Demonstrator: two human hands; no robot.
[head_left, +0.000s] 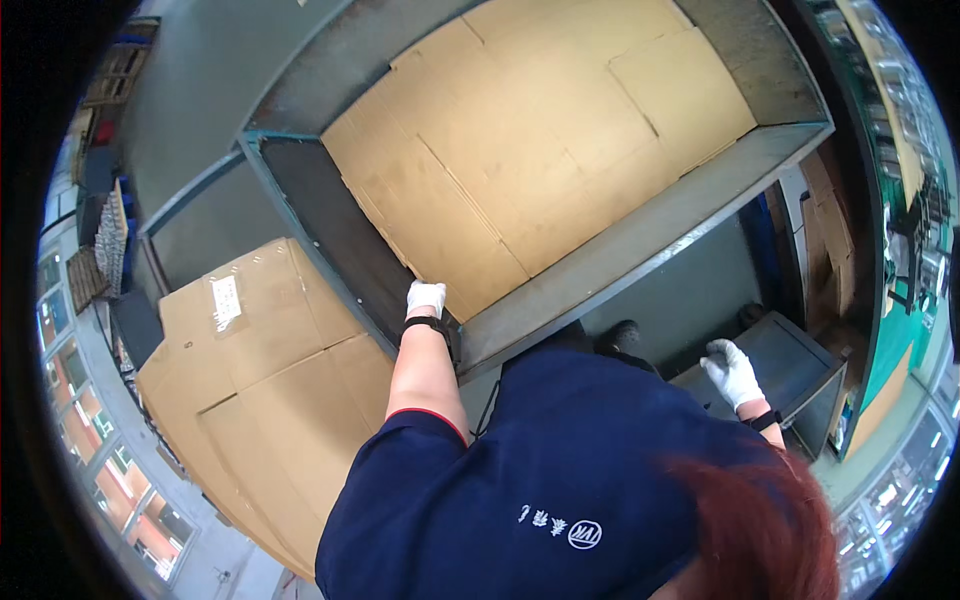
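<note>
A large brown cardboard sheet (540, 150) with creases and slits lies inside a grey metal-walled bin (590, 265). My left hand (427, 297), in a white glove, is closed at the sheet's near left edge and appears to pinch it. My right hand (733, 373), also in a white glove, hangs off to the right, away from the bin. Its fingers are loosely bent and apart, with nothing seen in them. Below that hand is a dark metal box-like stand (790, 365).
Another big cardboard piece (260, 350), bearing a white label (226, 300), stands left of the bin. Grey metal rails (190, 195) extend beyond it. Along the right side runs a green-topped bench (893, 345) with metal parts. My shoe (622, 338) shows on the floor under the bin's edge.
</note>
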